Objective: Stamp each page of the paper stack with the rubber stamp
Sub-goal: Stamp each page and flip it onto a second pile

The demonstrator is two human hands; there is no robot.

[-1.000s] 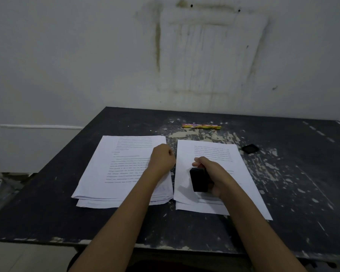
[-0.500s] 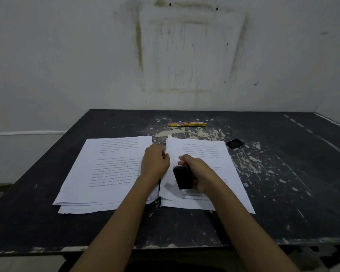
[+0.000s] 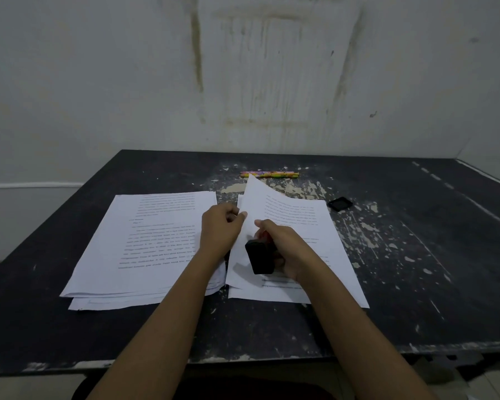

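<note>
Rubber stamp: black, tilted, over lower left of right paper stack; contact with page not discernible. Right hand grips it, fingers curled round stamp body, forearm entering from 5 o'clock. Left hand at 10 o'clock of stamp, fingers pinching left edge of top sheet, its far corner raised. Second paper stack at 9 o'clock, flat on table. Pencils at 12 o'clock, small black object at 2 o'clock.
</note>
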